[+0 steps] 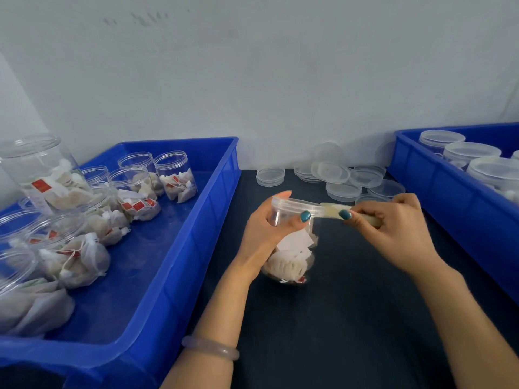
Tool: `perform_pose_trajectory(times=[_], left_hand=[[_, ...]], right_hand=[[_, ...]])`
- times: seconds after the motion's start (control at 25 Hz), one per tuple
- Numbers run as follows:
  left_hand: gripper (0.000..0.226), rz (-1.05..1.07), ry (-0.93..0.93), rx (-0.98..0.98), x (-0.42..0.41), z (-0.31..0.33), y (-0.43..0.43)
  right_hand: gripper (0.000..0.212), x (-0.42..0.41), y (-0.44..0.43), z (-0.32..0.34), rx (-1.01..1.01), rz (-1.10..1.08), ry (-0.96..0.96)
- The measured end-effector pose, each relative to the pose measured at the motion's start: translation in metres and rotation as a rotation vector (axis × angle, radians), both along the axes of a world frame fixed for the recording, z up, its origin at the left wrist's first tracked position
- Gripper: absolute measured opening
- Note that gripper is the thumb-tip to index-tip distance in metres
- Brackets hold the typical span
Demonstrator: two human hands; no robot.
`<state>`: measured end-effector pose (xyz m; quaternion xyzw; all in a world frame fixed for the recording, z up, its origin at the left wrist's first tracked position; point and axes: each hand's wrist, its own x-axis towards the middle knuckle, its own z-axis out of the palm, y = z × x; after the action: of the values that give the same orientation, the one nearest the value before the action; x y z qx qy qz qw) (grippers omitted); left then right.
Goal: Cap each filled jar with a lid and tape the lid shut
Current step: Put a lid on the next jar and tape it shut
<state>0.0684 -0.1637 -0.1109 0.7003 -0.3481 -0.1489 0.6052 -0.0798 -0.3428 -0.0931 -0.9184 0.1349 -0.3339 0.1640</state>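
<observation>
Head view: mid-frame, left hand (264,228) grips the jar (292,259) steady so right hand (393,228), pinching tape (332,211), can seal the lid (293,206).

A dark bench (351,318) runs back to a pale wall (252,80), which bears faint grey smudges (140,19) high up towards the left. A large blue plastic tray (174,265) lies on the left of the bench, its near end reaching the lower edge of the view and its far end close to the wall, with white mesh sachets (81,259) carrying small red tags in its left half. A second blue tray (449,197) stands along the right side, cut off by the edge of the view, well apart from the first
</observation>
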Motion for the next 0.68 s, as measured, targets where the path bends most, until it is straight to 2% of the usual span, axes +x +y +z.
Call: perform_pose_trajectory(times=[0.16,0.32,0.44,0.56,0.68], left_hand=[[0.074,-0.065,0.222,-0.111,-0.012,0.005,0.0],[0.083,-0.235,0.495,-0.276,-0.015,0.008,0.008],[0.108,-0.35,0.653,-0.264,-0.017,0.008,0.013],[0.082,-0.491,0.699,-0.313,-0.017,0.008,0.013],[0.061,-0.505,0.588,-0.312,-0.014,0.004,0.015]], right_hand=[[0.078,-0.002,-0.003,0.002,-0.062,-0.116,-0.122],[0.08,-0.005,-0.01,0.003,0.016,-0.147,-0.147],[0.076,-0.002,-0.005,0.002,0.107,-0.124,-0.15],[0.065,0.002,0.001,0.002,0.185,-0.059,-0.157],[0.054,0.004,0.002,0.0,0.197,-0.035,-0.102]])
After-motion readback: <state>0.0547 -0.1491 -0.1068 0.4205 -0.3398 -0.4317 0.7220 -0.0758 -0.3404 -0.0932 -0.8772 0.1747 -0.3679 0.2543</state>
